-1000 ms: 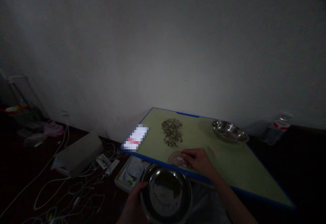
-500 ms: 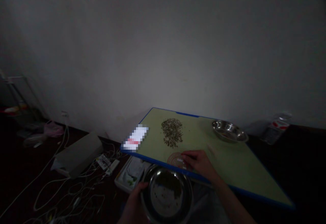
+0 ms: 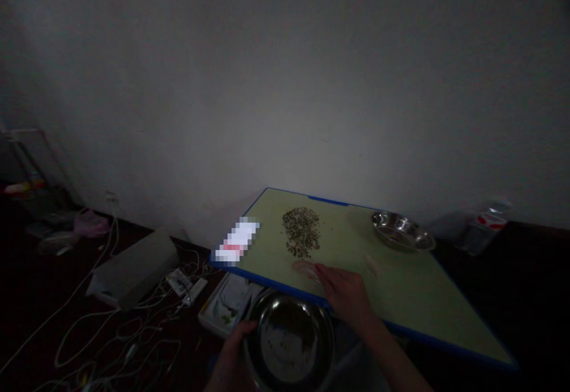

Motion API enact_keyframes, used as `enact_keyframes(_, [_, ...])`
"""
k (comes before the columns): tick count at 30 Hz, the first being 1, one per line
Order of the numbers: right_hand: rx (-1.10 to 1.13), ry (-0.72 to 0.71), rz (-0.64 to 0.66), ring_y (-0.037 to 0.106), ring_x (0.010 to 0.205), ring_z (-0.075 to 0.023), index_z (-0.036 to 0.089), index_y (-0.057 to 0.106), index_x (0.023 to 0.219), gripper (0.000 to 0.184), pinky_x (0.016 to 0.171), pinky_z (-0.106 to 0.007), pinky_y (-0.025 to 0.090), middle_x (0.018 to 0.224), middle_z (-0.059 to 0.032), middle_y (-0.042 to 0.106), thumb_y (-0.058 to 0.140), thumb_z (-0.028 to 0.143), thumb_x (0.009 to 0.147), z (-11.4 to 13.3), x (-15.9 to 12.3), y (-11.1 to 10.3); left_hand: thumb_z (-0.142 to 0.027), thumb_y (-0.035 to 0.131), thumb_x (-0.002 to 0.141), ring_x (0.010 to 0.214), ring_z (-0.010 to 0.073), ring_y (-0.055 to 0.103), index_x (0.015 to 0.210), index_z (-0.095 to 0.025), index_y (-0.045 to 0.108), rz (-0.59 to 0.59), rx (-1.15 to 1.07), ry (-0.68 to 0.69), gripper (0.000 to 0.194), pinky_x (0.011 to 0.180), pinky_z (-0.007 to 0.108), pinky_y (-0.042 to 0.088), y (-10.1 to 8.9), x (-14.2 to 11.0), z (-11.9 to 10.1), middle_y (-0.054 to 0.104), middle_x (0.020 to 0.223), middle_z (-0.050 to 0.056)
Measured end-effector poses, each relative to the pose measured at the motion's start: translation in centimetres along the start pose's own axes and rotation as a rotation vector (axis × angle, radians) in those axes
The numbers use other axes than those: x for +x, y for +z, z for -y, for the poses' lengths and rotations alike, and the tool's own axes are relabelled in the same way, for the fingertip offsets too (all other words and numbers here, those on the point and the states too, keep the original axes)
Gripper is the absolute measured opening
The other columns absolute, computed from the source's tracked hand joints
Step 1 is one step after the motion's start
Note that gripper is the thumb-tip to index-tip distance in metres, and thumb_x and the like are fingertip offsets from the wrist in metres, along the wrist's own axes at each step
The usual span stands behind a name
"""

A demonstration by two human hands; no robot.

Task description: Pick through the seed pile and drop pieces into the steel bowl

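Note:
A shiny metal bowl [image 3: 328, 337] is in my left hand [image 3: 235, 353], which grips its left rim with the thumb over the edge, just below the table's front edge. Dark bits or reflections show inside; I cannot tell which. My right hand [image 3: 350, 294] pinches a thin, see-through round disc [image 3: 303, 267] with reddish print, tilted over the pale green tabletop [image 3: 401, 288]. Just beyond the disc lies a loose spread of small dark grains [image 3: 301, 228], like seeds. The disc's right part is hidden by my fingers.
A second metal bowl [image 3: 396, 240] stands at the table's right back. A blurred-out bright rectangle [image 3: 236, 243] lies at the left edge. Below left are a white tray [image 3: 214, 321], a long box [image 3: 138, 273] and tangled cables [image 3: 129, 344]. A wall rises behind.
The disc, lying nearly flat by the front edge before, is now tilted and nearer the grains. My right hand has turned with it. The bowl in my left hand has barely shifted.

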State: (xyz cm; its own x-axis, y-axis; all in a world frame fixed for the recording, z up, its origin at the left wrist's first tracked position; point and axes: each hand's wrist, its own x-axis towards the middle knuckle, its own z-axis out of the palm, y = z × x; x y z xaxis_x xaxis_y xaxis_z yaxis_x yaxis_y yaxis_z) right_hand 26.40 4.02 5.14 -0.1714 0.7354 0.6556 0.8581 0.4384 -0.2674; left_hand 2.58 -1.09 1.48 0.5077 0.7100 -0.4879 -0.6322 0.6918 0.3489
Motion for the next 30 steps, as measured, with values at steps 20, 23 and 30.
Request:
enact_keyframes(20, [-0.657,-0.342,0.155,0.063,0.065,-0.0183,0.008,0.063,0.106,0.041,0.049,-0.025,0.048,0.081,-0.0118,0.07,0.051,-0.002,0.068,3.2,-1.8,0.6,-0.03,0.063,0.069,0.088,0.0309,0.069,0.064,-0.015,0.069,-0.073,-0.019,-0.008,0.017,0.09,0.04,0.042,-0.4,0.4,-0.1,0.074,0.058,0.007])
enact_keyframes(23, [-0.654,-0.302,0.159,0.064,0.067,-0.0193,0.008,0.063,0.106,0.043,0.051,-0.026,0.049,0.083,-0.0128,0.07,0.053,-0.003,0.066,2.8,-2.0,0.4,-0.031,0.062,0.069,0.091,0.0316,0.068,0.074,-0.012,0.071,-0.044,-0.029,-0.021,0.021,0.09,0.041,0.042,-0.2,0.3,-0.1,0.076,0.064,0.009])
enact_keyframes(30, [-0.644,-0.294,0.153,0.065,0.07,-0.0205,0.01,0.062,0.106,0.045,0.052,-0.027,0.049,0.087,-0.0136,0.07,0.047,-0.006,0.066,2.0,-2.4,0.0,-0.03,0.062,0.069,0.093,0.0323,0.067,0.075,-0.009,0.071,-0.026,-0.023,-0.027,0.023,0.091,0.041,0.041,0.0,0.1,-0.2,0.076,0.065,0.011])
